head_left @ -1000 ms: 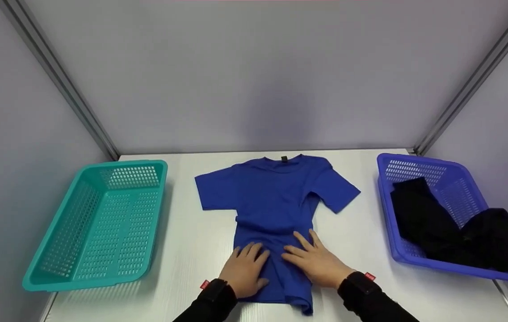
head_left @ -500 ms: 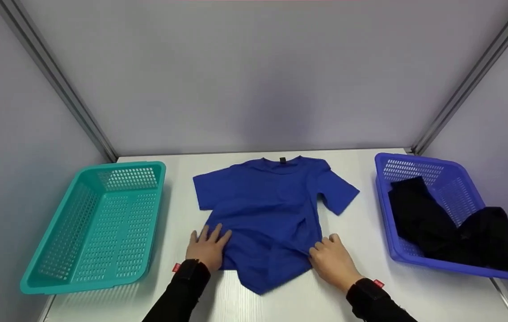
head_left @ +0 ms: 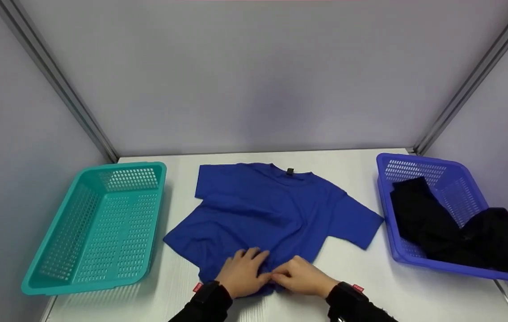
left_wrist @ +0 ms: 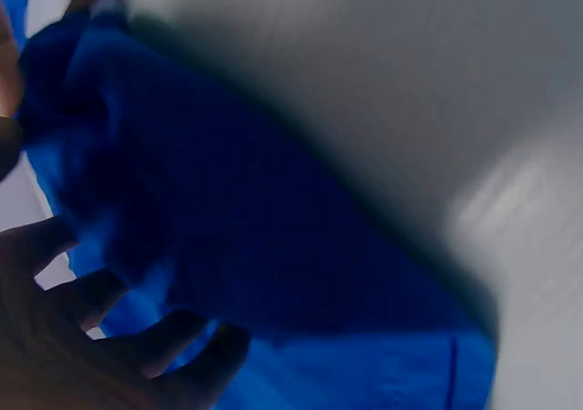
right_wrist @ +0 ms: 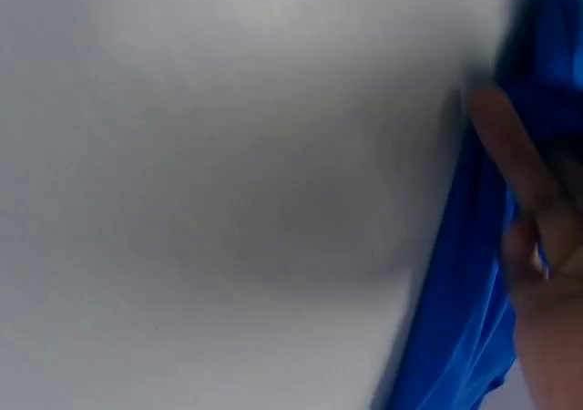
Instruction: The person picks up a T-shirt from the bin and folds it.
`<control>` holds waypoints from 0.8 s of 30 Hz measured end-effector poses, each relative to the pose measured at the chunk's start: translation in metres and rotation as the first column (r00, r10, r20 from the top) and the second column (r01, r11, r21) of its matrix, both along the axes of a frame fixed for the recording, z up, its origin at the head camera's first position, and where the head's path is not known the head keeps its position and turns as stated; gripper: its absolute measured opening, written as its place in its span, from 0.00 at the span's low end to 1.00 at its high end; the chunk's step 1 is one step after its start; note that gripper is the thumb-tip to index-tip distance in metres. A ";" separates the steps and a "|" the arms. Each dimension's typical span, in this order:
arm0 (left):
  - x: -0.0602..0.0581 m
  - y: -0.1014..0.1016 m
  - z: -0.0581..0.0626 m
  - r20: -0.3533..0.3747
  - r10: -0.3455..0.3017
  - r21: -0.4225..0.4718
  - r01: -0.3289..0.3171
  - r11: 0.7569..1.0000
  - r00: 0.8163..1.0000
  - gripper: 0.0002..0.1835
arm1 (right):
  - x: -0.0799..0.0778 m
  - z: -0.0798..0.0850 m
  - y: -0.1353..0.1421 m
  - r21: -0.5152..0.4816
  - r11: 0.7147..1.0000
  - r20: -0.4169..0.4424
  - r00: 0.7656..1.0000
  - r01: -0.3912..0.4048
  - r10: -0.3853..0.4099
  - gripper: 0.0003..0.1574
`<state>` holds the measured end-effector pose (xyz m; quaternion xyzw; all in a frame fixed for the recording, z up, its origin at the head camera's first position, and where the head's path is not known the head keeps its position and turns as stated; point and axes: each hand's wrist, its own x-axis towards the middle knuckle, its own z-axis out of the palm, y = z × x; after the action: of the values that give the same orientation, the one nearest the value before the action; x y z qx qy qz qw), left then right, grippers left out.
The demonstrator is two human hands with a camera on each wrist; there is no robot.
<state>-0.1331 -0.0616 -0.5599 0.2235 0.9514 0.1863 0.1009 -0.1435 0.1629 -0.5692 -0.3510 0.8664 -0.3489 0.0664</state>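
A blue T-shirt (head_left: 262, 201) lies wrinkled on the white table, its collar with a black label toward the back and its lower part bunched near me. Spread over this lower part is my left hand (head_left: 242, 273), its fingers apart on the cloth in the left wrist view as well. Right beside its thumb, my right hand (head_left: 303, 275) pinches the shirt's hem between curled fingers and thumb. The pinched bit of cloth is mostly hidden by the fingers. In the right wrist view the blue fabric (right_wrist: 455, 301) runs along under the right hand (right_wrist: 547, 237).
To the left stands a teal perforated basket (head_left: 119, 232) with nothing in it. A purple basket (head_left: 390, 232) on the right holds black clothing (head_left: 428, 223), part of it hanging over the rim. The shirt's right sleeve reaches close to that basket. Grey walls surround the white table (head_left: 182, 277).
Both hands first lay flat on the shirt, then moved apart to its sides, and now meet at the hem. The shirt has spread wider and turned, its lower left corner swinging out left.
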 end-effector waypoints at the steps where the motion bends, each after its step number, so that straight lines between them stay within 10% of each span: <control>1: 0.002 -0.001 -0.003 0.015 -0.018 -0.027 0.018 0.999 1.000 0.32 | -0.005 0.001 0.006 -0.017 1.000 -0.016 1.000 0.021 -0.022 0.09; 7: -0.004 -0.028 -0.026 -0.061 -0.138 -0.098 0.131 0.986 0.989 0.18 | -0.036 0.000 0.074 0.206 0.925 -0.370 0.901 0.318 -0.227 0.29; 14: -0.025 -0.054 -0.034 -0.203 -0.260 -0.117 0.240 0.964 0.944 0.10 | -0.027 -0.008 0.140 0.460 0.793 -0.235 0.916 0.399 -0.325 0.30; 19: -0.037 -0.044 -0.040 -0.362 -0.187 -0.197 0.121 0.973 0.913 0.13 | -0.019 -0.015 0.136 0.413 0.720 -0.420 0.818 0.557 -0.392 0.25; 24: -0.042 -0.021 -0.042 -0.530 -0.084 -0.232 -0.049 0.972 0.844 0.14 | -0.017 -0.017 0.129 0.465 0.618 -0.634 0.726 0.634 -0.267 0.27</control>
<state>-0.1749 -0.0827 -0.6022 0.2617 0.9547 0.0009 -0.1414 -0.1606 0.2924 -0.5863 -0.1432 0.9769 0.0777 -0.1382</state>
